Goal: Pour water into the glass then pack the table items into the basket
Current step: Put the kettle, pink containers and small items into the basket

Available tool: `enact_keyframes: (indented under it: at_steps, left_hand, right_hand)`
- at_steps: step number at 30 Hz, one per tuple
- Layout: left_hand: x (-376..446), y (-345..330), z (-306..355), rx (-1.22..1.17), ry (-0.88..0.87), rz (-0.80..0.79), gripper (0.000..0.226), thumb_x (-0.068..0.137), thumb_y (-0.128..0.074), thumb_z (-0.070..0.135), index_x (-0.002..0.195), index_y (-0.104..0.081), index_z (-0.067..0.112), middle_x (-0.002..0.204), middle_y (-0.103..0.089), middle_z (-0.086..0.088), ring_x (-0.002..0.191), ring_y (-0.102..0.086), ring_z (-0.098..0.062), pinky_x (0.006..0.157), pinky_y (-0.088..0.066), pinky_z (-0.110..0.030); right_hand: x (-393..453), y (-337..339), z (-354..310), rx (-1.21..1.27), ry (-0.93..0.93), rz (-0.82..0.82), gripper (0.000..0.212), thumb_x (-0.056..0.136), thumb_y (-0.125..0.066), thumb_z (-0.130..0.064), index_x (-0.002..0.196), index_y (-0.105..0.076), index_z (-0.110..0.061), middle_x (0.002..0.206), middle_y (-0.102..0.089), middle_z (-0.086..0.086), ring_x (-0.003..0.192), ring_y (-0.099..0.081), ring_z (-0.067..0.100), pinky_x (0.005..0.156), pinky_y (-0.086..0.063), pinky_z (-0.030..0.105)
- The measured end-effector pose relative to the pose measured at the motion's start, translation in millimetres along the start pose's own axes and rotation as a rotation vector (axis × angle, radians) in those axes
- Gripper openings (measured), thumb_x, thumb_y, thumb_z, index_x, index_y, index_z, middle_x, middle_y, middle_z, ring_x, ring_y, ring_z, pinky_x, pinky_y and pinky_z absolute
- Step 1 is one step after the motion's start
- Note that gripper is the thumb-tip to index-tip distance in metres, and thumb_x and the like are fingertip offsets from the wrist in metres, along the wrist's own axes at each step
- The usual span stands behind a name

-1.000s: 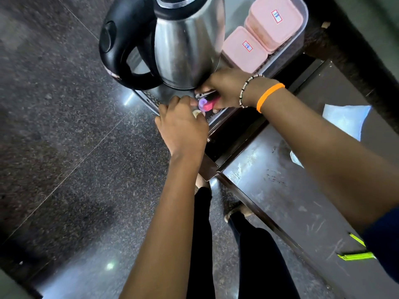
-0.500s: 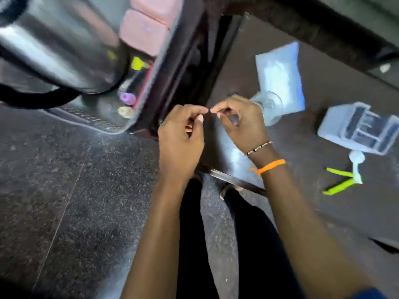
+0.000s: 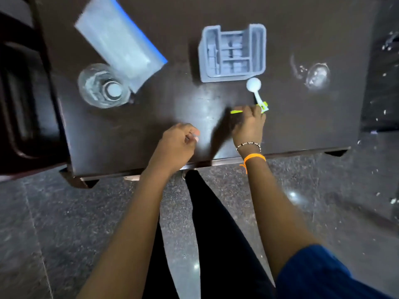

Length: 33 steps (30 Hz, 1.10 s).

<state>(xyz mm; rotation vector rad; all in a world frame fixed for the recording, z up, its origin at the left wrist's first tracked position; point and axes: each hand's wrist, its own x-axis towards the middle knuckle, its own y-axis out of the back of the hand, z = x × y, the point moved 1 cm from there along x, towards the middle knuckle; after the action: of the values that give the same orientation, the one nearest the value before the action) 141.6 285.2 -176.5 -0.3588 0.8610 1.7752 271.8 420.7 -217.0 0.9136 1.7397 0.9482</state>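
Two bare hands over a dark surface (image 3: pixel 151 117), right hand (image 3: pixel 249 126) with fingers closed on a yellow-green utensil (image 3: pixel 235 112) beside a white spoon (image 3: pixel 255 89), left hand (image 3: pixel 177 143) loosely curled holding nothing visible, glass (image 3: pixel 101 86) far left touching a clear pouch (image 3: pixel 121 42), grey tray (image 3: pixel 232 53) behind the spoon

Open table around my grey tray (image 3: pixel 232 53)

Left of it, bare tabletop (image 3: pixel 183 93) before the pouch (image 3: pixel 116 39) and glass (image 3: pixel 103 86); the spoon (image 3: pixel 255 89) sits just beside its near corner.

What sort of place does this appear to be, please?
Probably a home or office room: a dark wooden table on polished stone floor, holding a drinking glass and a grey plastic organiser.
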Motion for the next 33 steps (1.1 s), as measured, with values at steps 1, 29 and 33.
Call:
enact_keyframes:
  at_steps: [1, 29, 33]
  left_hand:
    - [6.9, -9.1, 7.6, 0.028, -0.018, -0.01, 0.02, 0.087, -0.052, 0.005, 0.096, -0.068, 0.013, 0.097, -0.064, -0.006, 0.084, -0.06, -0.02, 0.082, -0.047, -0.026]
    - [94.3, -81.5, 20.9, 0.971, -0.342, 0.056, 0.028, 0.093, -0.035, 0.007, 0.12, -0.043, 0.011, 0.125, -0.05, -0.009, 0.115, -0.043, -0.034, 0.086, -0.037, -0.043]
    - [48.7, -35.4, -5.6, 0.522, -0.152, 0.296, 0.019, 0.092, -0.039, 0.005, 0.109, -0.047, 0.002, 0.114, -0.054, -0.017, 0.102, -0.049, -0.038, 0.086, -0.033, -0.042]
  right_hand:
    - [4.7, 1.0, 9.8, -0.02, -0.033, 0.023, 0.049, 0.072, -0.044, 0.01, 0.113, -0.056, -0.014, 0.129, -0.044, 0.018, 0.115, -0.039, 0.037, 0.097, -0.03, 0.033]
    - [-21.0, 3.3, 75.1, 0.132, 0.307, -0.089, 0.025, 0.075, -0.057, 0.003, 0.093, -0.063, -0.012, 0.101, -0.064, 0.01, 0.095, -0.049, 0.038, 0.083, -0.031, 0.029]
    - [-36.1, 1.0, 37.8, 0.377, 0.238, -0.106, 0.013, 0.083, -0.058, -0.003, 0.095, -0.06, -0.008, 0.094, -0.067, 0.01, 0.089, -0.057, 0.033, 0.079, -0.041, 0.036]
